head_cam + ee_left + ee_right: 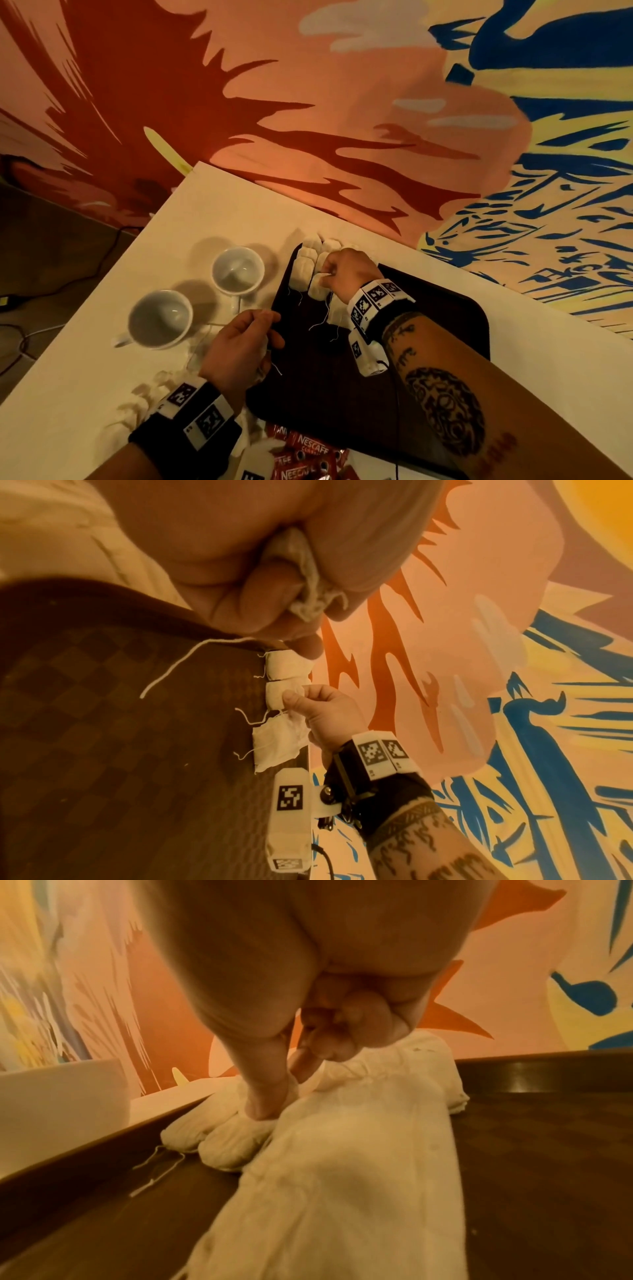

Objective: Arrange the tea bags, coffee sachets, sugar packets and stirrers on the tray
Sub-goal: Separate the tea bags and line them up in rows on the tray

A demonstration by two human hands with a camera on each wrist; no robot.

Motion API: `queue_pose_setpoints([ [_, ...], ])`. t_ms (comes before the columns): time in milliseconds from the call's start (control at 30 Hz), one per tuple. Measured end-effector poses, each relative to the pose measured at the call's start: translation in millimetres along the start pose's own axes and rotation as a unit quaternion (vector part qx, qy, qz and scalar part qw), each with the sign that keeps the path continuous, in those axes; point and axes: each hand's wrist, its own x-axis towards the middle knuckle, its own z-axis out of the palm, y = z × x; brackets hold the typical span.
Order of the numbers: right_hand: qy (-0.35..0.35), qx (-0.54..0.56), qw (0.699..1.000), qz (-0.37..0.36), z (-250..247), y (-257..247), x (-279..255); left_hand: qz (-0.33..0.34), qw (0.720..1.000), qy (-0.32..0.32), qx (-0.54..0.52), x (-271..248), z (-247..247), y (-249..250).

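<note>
Nearest the lens, at the bottom of the head view, the two forearms with their marker-tagged wristbands reach up into the frame, and red coffee sachets [310,454] lie in a loose heap on the table between them, just off the tray's near edge.

By size, the white table [212,212] comes first, running from lower left to right centre. On it sits the dark tray [455,329], right of centre, mostly bare. Left of the tray stand two white cups [200,296], one above the other in the frame, both empty. A row of tea bags [310,265] is packed against the tray's upper-left corner, their strings trailing toward the middle.

The right hand [346,272], at the centre of the head view, pinches the corner of one tea bag in that row between thumb and forefinger, the other fingers curled in. The left hand [239,337], lower centre, is closed round a crumpled tea bag [301,569], whose string [185,664] dangles over the tray. More loose tea bags [137,401] lie on the table at lower left, beside the left wrist.

Judging by this, the tea-bag step is in hand, with sachets untouched; sugar packets and stirrers cannot be made out. Next would likely be settling the pinched bag flush with its neighbours, then passing the left hand's bag across to extend the row, keeping strings untangled.
</note>
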Motion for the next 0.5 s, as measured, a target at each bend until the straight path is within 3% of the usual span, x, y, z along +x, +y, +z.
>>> queue_pose_setpoints([
  [200,0.015,0.009,1.0,0.007,1,-1,6,-0.006,1.0,-0.015,-0.003,1,6,0],
  [333,0.073,0.049,0.996,0.003,-1,1,-6,-0.02,0.999,-0.026,-0.017,1,11,1],
  [433,0.125,0.144,0.981,-0.025,-1,-8,-39,-0.022,0.999,-0.025,-0.042,3,15,2],
  [500,0.112,0.237,0.964,-0.052,4,-16,-71,-0.023,0.997,-0.022,-0.064,5,20,2],
])
